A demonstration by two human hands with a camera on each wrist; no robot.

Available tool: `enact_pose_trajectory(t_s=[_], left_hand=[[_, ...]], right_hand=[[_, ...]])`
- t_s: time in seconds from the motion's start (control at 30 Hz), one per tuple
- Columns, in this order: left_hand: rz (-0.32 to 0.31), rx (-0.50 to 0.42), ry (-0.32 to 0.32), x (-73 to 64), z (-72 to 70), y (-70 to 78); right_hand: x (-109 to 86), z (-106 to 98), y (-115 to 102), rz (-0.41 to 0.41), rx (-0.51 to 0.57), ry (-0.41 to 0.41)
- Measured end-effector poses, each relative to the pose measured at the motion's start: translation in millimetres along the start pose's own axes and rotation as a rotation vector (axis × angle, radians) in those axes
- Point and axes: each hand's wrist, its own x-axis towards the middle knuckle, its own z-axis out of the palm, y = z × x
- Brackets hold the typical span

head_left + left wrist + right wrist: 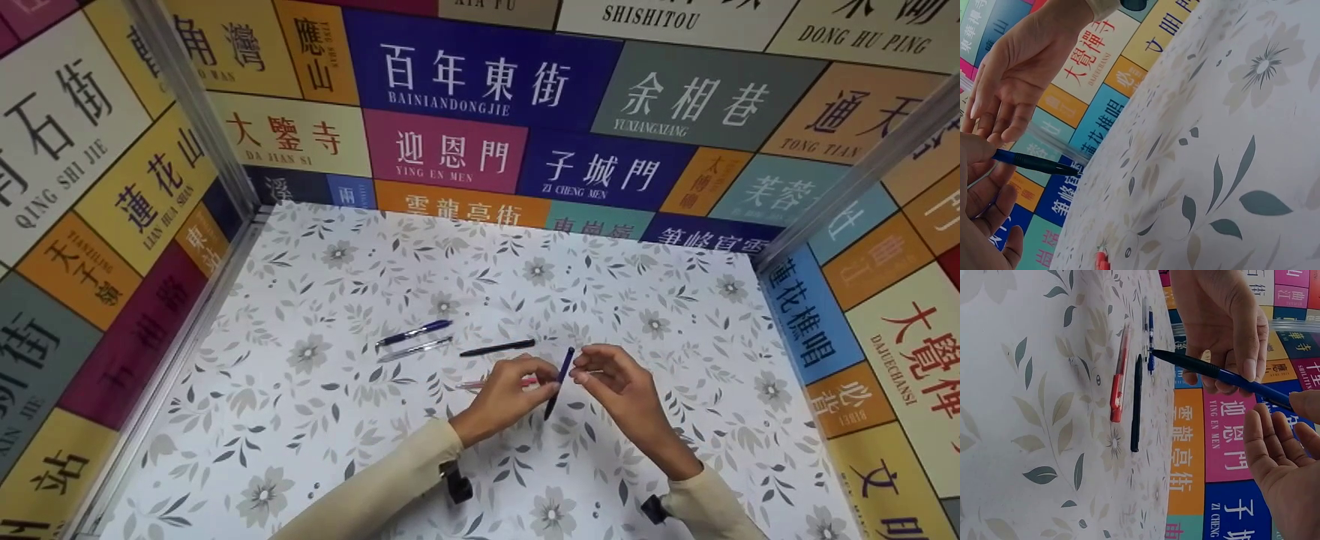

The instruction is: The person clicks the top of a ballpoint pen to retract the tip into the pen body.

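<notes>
My left hand point(504, 396) pinches a blue pen with a black grip section point(562, 373) between thumb and fingers, above the table. The pen stands tilted, its black tip end pointing down. Close beside its upper end is my right hand point(628, 391), fingers loosely bent and spread. In the right wrist view the right thumb point(1304, 405) overlaps the pen's blue end point(1264, 391); whether it touches cannot be told. Under the left hand lies a red pen point(1119, 385), partly hidden in the head view. A black pen point(497, 348) lies just beyond it.
Further left on the table, a blue pen with a clear section point(414, 332) and a clear pen point(416, 349) lie side by side. The floral tabletop point(390, 277) is bordered by upright panels with coloured signs point(450, 150) at the back and both sides.
</notes>
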Motion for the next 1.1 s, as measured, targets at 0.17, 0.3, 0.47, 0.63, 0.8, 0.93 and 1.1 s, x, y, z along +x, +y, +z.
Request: enact_pose_trajectory(t_s=[0.17,0.3,0.47,0.63,0.8,0.93,1.1], left_hand=[[-0.009,-0.036,-0.011,-0.6,3.8,2.1],[-0.017,-0.058,-0.015,-1.6,6.2,3.5],[-0.027,-0.086,-0.015,-1.5,9.2,5.0],[-0.023,-0.097,-0.004,-0.5,10.9,5.8],[-0.036,-0.090,-0.002,-0.7,11.6,5.2],[-0.032,-0.100,-0.008,-1.8,11.7,5.0],[-0.036,-0.103,-0.010,-2.6,12.0,4.7]], right_hand=[[1.6,2.5,-0.9,-0.020,0.000,0.000],[2.0,3.4,-1.1,-0.024,0.005,0.014],[2.9,4.3,-1.4,-0.044,0.002,0.025],[4.1,6.0,-0.9,-0.069,0.014,0.032],[5.5,8.9,1.7,-0.122,0.016,0.034],[5.3,9.3,3.0,-0.136,-0.007,0.008],[5.1,9.8,3.3,-0.144,-0.015,-0.001]])
